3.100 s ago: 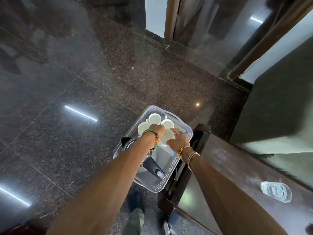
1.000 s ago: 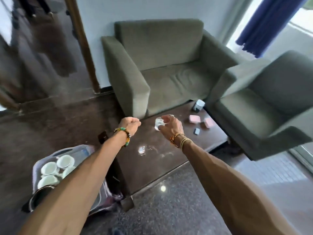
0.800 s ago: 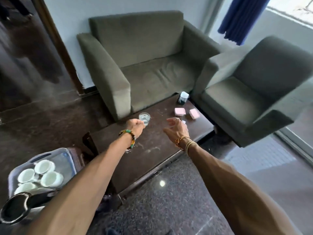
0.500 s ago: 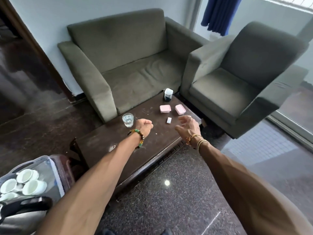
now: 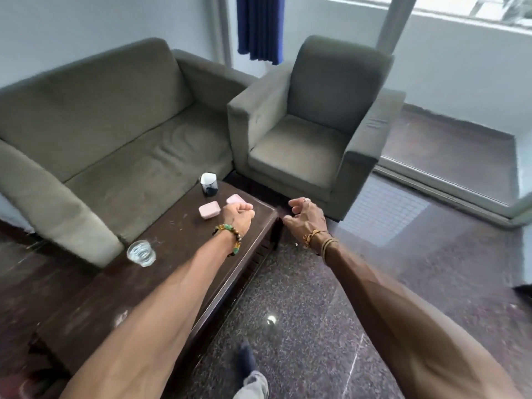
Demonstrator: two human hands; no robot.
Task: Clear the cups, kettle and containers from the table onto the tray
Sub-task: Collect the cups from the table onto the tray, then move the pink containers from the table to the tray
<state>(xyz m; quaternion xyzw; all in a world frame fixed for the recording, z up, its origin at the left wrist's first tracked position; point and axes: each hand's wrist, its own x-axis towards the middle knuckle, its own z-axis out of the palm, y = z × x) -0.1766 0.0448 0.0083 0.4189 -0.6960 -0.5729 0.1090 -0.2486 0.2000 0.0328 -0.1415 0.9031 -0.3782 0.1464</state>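
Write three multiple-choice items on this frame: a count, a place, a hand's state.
1. Pink boxes on the table? A one B two C four
2. The glass stands: A beside the sofa B between the boxes C on the sofa seat
3. The left hand is: A gripping the glass B flat on the table C curled, empty
Answers: B, two pink lids show; A, it stands by the sofa arm; C, nothing shows in its grip.
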